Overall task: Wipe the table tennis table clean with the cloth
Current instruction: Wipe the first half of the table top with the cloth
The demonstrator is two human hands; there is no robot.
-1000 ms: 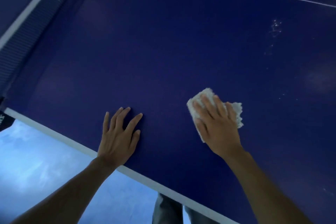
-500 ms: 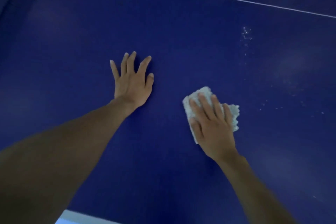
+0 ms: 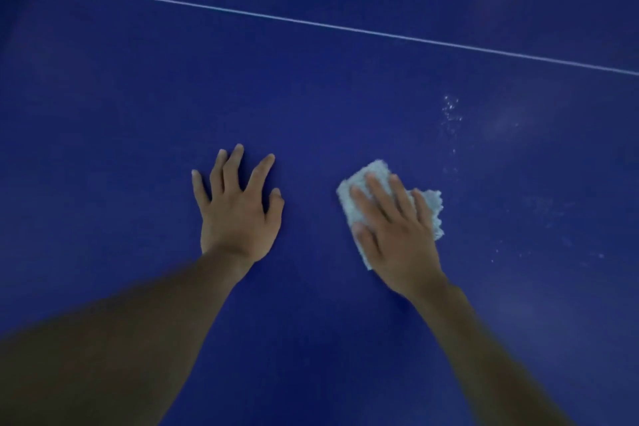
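The dark blue table tennis table (image 3: 311,97) fills the whole view. A small folded white cloth (image 3: 366,180) lies flat on it, right of centre. My right hand (image 3: 394,228) presses the cloth down with straight fingers, covering most of it. To the left of the cloth, my left hand (image 3: 238,207) rests flat on the bare table with its fingers spread. White specks (image 3: 451,111) dot the surface up and to the right of the cloth.
A thin white line (image 3: 311,22) crosses the table from upper left to right, beyond both hands. Faint pale smudges (image 3: 508,121) and a few more specks (image 3: 518,254) mark the right part of the surface.
The view has moved forward over the table, so the white edge and the floor are gone. My left hand moved away from the edge, further onto the surface. The cloth stays under my right hand.
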